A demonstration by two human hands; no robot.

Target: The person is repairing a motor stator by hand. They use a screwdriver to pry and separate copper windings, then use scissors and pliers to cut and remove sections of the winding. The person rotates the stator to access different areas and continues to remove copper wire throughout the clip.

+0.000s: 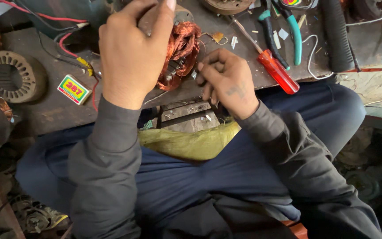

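A motor stator with copper windings [183, 48] stands on the dark wooden workbench [45, 110]. My left hand [131, 53] grips it over the top and left side. My right hand [226, 79] reaches in from the right, its fingertips pinched at the windings' edge; what they pinch is too small to tell. Both arms wear dark grey sleeves. Below the bench edge, a yellow-green cloth [191, 144] lies across my lap in blue trousers.
A red-handled screwdriver [276, 68] and teal-handled pliers [288, 31] lie at the right of the bench. A bare laminated stator core [12, 75], a small matchbox [74, 89] and red wires [67, 48] are at the left. A black ribbed hose [337, 35] runs at far right.
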